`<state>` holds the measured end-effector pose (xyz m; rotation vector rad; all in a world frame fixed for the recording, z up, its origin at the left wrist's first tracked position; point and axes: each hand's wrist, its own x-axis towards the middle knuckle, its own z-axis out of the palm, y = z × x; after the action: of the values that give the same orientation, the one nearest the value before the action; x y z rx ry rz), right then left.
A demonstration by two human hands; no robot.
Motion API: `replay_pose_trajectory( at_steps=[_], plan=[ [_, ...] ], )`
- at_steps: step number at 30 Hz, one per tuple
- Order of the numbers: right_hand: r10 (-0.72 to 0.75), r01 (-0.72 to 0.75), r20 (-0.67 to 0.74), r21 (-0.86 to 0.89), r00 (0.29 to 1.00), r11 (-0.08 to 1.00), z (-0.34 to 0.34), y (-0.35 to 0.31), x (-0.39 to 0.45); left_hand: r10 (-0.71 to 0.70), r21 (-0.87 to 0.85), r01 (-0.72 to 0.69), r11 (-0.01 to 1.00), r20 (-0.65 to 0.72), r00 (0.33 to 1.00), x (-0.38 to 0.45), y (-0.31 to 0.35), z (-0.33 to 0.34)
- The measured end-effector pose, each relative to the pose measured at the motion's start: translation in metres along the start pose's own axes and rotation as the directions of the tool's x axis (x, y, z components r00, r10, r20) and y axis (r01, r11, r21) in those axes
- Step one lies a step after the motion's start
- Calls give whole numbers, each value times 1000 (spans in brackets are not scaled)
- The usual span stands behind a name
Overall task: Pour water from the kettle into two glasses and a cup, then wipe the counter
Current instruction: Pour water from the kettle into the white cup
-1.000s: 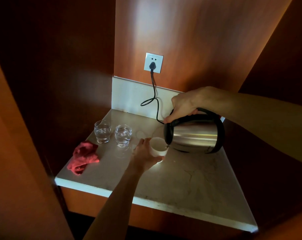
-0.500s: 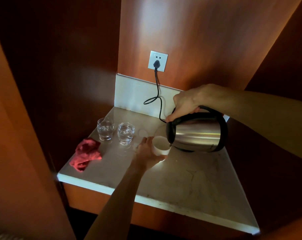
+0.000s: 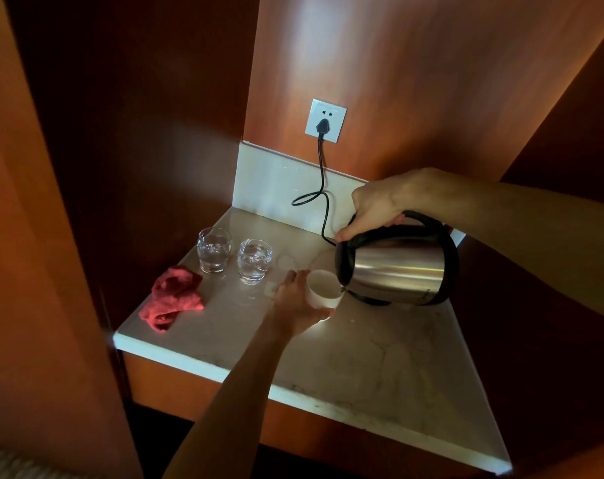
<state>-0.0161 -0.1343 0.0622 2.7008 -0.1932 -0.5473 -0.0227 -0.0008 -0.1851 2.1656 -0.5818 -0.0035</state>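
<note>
Hands hold tilted kettle [image 3: 397, 267] and cup [image 3: 323, 290]; two glasses [image 3: 214, 250], red cloth [image 3: 172, 297] stand leftward.

Left hand [image 3: 295, 300] covers near-left wall of cup [image 3: 324, 288]; handle, if any, not visible. Water level inside cup: cannot tell. Spout of kettle [image 3: 397, 266] sits at cup rim; stream too small/dim to confirm. Right hand [image 3: 380, 205] hides front part of kettle handle; kettle lid not visible. Kettle body blocks worktop [image 3: 345, 368] area behind it, incl. the lower end of cord [image 3: 323, 202]. Both forearms cut off by frame edges. Left surroundings dark, detail unreadable. Bottom-left pale strip: blurred, unidentifiable.
</note>
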Motion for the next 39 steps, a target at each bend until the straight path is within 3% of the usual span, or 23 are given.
replay_pose_trajectory(
  at_steps=[15, 20, 31, 35, 39],
  plan=[
    [44, -44, -17, -5, 999, 999, 2, 1, -9, -4, -14, 4, 1000, -3, 1000, -1, 2, 0],
    [36, -21, -118, 130, 992, 991, 22, 13, 26, -6, -14, 6, 1000, -8, 1000, -2, 2, -1],
    [52, -31, -125, 164, 991, 986, 23, 11, 27, -6, -14, 6, 1000, -3, 1000, -3, 3, -3],
    [34, -31, -49, 43, 998, 999, 3, -7, -8, -3, -6, 3, 1000, 1, 1000, -4, 2, -3],
    [16, -20, -84, -45, 996, 999, 0, -7, -15, 0, -6, 0, 1000, -2, 1000, -5, 2, -3]
  ],
)
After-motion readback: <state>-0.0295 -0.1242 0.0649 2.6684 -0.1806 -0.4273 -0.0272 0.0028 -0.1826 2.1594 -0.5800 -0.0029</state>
